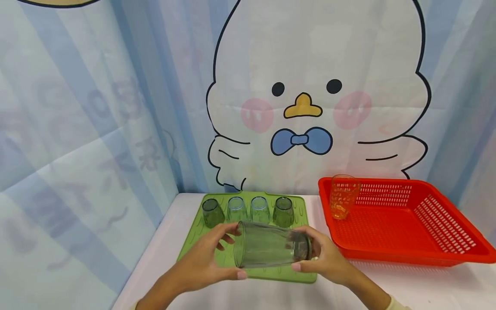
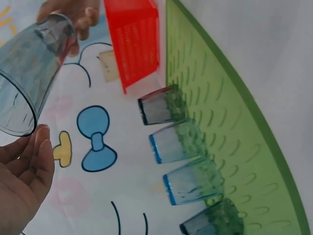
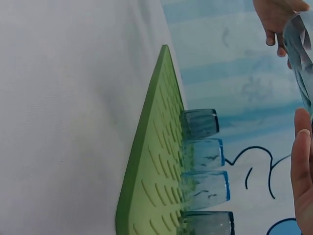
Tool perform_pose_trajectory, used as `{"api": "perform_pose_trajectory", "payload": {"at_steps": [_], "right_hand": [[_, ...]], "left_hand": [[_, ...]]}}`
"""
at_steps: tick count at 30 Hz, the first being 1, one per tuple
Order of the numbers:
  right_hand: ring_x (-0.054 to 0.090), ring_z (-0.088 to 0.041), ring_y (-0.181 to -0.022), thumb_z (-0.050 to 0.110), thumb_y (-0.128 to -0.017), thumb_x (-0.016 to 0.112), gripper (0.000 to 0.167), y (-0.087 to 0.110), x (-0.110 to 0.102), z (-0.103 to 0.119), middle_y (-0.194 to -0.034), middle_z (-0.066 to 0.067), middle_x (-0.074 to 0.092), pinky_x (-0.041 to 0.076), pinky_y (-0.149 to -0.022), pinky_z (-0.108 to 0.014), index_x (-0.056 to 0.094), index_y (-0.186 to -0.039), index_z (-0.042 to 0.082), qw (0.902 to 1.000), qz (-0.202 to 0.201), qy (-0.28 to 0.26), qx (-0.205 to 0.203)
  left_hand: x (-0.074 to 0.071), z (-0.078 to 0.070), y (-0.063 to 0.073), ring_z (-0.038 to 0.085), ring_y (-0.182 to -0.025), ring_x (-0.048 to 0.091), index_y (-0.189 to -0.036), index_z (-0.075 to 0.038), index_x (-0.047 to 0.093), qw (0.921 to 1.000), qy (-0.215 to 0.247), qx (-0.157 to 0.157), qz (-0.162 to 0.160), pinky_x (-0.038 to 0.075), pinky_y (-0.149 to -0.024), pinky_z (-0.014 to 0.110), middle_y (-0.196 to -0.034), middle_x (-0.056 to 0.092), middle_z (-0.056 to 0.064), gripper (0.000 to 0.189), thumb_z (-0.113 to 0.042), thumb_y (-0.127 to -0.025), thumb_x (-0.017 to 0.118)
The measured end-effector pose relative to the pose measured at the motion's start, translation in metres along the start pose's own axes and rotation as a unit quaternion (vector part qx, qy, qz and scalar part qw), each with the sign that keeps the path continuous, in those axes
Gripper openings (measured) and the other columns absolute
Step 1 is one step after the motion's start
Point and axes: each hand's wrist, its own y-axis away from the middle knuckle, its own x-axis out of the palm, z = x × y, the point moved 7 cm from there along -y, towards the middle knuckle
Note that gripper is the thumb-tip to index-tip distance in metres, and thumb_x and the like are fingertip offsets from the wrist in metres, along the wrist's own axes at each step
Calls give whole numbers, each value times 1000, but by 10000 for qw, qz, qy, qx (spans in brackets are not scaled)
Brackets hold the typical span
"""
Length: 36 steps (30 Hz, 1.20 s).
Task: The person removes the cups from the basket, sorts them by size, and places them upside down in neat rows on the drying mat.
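Note:
A large smoky clear drinking glass (image 1: 267, 245) is held sideways in the air over the green drying mat (image 1: 271, 274), its mouth to the left. My right hand (image 1: 325, 258) grips its thick base with thumb below and fingers above. My left hand (image 1: 209, 254) spans the mouth, index finger at the upper rim and thumb at the lower; its other fingers hang loosely. The left wrist view shows the glass (image 2: 36, 63) tilted between both hands. In the right wrist view, part of the glass (image 3: 298, 49) is cut off at the edge.
Several small tumblers (image 1: 260, 209) stand in a row along the mat's back edge, some grey, some blue-rimmed. To the right sits a red perforated basket (image 1: 399, 257) with a tall clear glass (image 1: 342, 200) in its back left corner. A printed curtain (image 1: 302, 168) hangs behind.

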Motion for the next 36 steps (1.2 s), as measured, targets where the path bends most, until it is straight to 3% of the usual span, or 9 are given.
{"api": "perform_pose_trajectory", "payload": {"at_steps": [3,8,12,20,27,32,36], "right_hand": [[69,-16,-85,-2,-84,72,54,-1,0,2,-111,-5,64,61,-68,-36,47,-132,-6,9999,-88,-13,-130],[70,-17,-87,-5,-84,72,53,-5,3,7,-112,-1,66,62,-72,-37,47,-130,-8,9989,-167,-326,-295],[72,-18,-89,-4,-83,74,54,-9,6,8,-112,0,68,62,-73,-37,47,-130,-10,9982,-286,-494,-209],[73,-21,-88,-4,-83,74,54,-16,12,9,-118,-3,64,62,-72,-38,47,-130,-8,9972,-372,-646,-87],[72,-20,-89,-4,-83,75,60,-20,11,7,-120,-8,59,61,-75,-38,44,-134,-8,9960,-487,-725,174],[72,-19,-85,-4,-83,75,59,-23,11,8,-119,-5,60,62,-73,-36,45,-133,-9,9970,-489,-595,74],[72,-20,-82,-3,-82,77,58,-30,12,9,-121,-5,63,62,-72,-36,48,-132,-6,9979,-505,-398,65]], "left_hand": [[1,8,1,21,-108,61,-146,-10,45,10000,-82,-6,47,53,-86,30,-128,60,-3,86,-47,-78,85],[7,25,2,21,-110,61,-146,-10,46,9991,35,-356,211,53,-86,30,-129,59,-4,90,-51,-76,84],[13,36,3,20,-109,61,-145,-13,46,9980,174,-500,338,53,-84,29,-131,58,-5,88,-49,-76,85],[20,48,7,14,-107,60,-138,-14,48,9967,167,-545,572,54,-83,30,-122,57,-6,76,-49,-80,82],[21,57,9,20,-110,61,-142,-11,43,9940,333,-496,920,55,-85,38,-128,55,1,77,-43,-83,81],[19,79,13,28,-113,61,-150,-8,36,9859,510,-806,1372,54,-90,42,-133,54,5,83,-41,-86,79],[9,103,16,31,-114,60,-151,-6,38,9850,447,-975,1350,52,-91,48,-135,56,12,79,-35,-89,78]]}}
